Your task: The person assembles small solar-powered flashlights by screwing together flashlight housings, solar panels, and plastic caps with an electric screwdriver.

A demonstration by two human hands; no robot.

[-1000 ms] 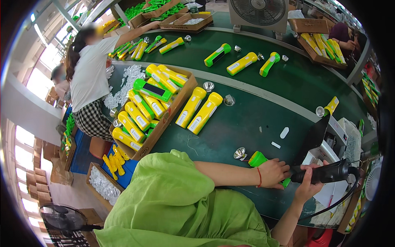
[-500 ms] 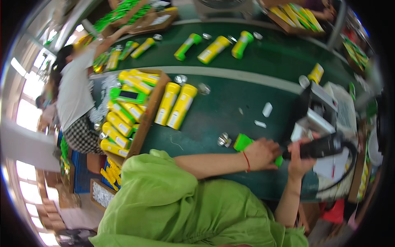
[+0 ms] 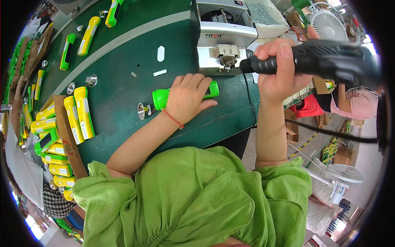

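On the green tabletop, my left hand (image 3: 187,96) lies over a green flashlight body (image 3: 160,99), fingers curled across its middle and thumb stretched along the near side. A silver reflector with a small bulb part (image 3: 141,111) sits at the flashlight's wide end, joined by what looks like short wires. My right hand (image 3: 277,72) is wrapped round a black electric screwdriver (image 3: 325,59), raised and pointing left. Its tip is by the front of a silver-and-black screw feeder (image 3: 205,61); whether they touch, I cannot tell. A white oval plate (image 3: 161,54) and a white strip (image 3: 160,73) lie beyond my left hand.
Two yellow flashlights (image 3: 84,113) lean by a cardboard box (image 3: 68,127) full of others at left. Further flashlights lie along the far belt (image 3: 105,45). A tray of small screws (image 3: 267,29) stands behind the feeder. The black cable (image 3: 329,131) trails right.
My view has swung to the right. The screwdriver in my right hand has gone from beside the green flashlight to the feeder's front. My left hand stays on the flashlight.
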